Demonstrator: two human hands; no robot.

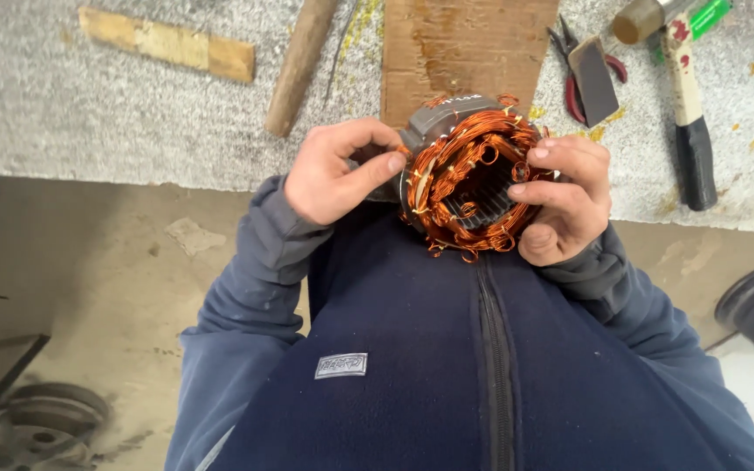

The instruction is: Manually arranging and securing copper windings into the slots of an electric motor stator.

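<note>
Standing at the edge of the counter (63, 113), the person held a motor core (469, 179) against the chest of a dark blue zip jacket (412, 349), with both hands closed around it. The core was a grey metal ring packed with loops of copper wire (447, 187), its open end tipped toward the camera so that the slotted inside showed. The left hand (333, 174) gripped the core's left side, its fingers (377, 166) curled and the thumb pressed against the copper loops at the rim. The right hand (565, 196) clamped the right side, fingers together and bent over the rim, their tips touching the wire. The core hung just off the near edge of the counter, above the person's body rather than on the surface. Behind it on the counter lay a brown wooden board (464, 44), almost touching the core's far side. To the left of the board rested a round wooden handle (300, 65), and farther left a flat strip of pale wood (167, 44). To the right lay red-handled pliers (582, 83) beneath a small dark block, and beyond them a hammer (687, 105) with a white and black handle. Round metal parts (45, 423) sat on the floor at lower left.
</note>
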